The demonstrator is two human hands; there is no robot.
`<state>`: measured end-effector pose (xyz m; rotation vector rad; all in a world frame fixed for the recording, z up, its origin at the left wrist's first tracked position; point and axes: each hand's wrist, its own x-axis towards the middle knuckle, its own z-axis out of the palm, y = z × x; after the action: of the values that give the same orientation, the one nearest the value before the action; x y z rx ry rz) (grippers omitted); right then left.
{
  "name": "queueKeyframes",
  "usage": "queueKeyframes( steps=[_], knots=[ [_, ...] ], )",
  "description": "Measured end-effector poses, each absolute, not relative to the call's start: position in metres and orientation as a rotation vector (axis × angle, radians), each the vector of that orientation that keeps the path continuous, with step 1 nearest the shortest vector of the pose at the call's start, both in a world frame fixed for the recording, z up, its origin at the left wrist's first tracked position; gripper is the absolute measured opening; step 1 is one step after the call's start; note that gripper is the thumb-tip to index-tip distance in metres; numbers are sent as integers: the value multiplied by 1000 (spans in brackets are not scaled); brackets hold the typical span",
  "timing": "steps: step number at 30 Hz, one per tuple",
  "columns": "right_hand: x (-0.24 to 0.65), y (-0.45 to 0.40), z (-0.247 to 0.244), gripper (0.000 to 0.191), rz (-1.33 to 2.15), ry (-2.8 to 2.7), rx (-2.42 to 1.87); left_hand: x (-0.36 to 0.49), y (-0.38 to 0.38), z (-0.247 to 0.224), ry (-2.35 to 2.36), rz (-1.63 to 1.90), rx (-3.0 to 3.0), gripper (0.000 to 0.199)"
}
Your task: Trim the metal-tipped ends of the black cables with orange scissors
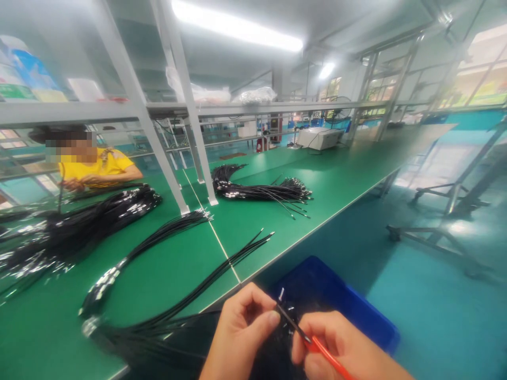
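My left hand is closed in a pinch at the front, thumb against forefinger. What it pinches is mostly hidden; it looks like the end of a thin black cable. My right hand grips red-handled scissors, whose dark narrow blades point up and left to my left fingertips. A small pale tip shows just beyond those fingertips. To the left, a bundle of black cables with metal ends curves over the table edge toward my lap. Another strand of it arches across the green table.
A blue bin stands below my hands, off the table edge. More cable bundles lie on the green table, one at far left, one further back. White shelf posts rise from it. A person in yellow sits opposite.
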<state>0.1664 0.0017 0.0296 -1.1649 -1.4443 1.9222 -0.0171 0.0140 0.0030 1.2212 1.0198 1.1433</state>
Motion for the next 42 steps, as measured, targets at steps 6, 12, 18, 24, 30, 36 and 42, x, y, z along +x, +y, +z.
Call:
queueKeyframes(
  steps=[6,12,18,24,30,36,42],
  knots=[
    [164,1,14,53,1918,-1311,-984,-13,11,5,1129,1181,1263,12],
    [140,-1,23,32,1192,-999,-1143,8,0,13,1358,1320,1372,11],
    [123,0,19,25,1215,-843,-1177,19,-6,13,1448,1368,1528,15],
    [126,-8,21,20,1192,-834,-1157,14,-4,17,1423,1351,1412,12],
    [144,-3,29,23,1399,-969,-1128,2,3,16,1246,1254,1200,13],
    [129,-2,23,21,1097,-891,-1227,11,0,19,1348,1254,1254,13],
    [117,-3,14,16,808,-1026,-1375,25,-6,15,1544,1326,1509,18]
  ],
)
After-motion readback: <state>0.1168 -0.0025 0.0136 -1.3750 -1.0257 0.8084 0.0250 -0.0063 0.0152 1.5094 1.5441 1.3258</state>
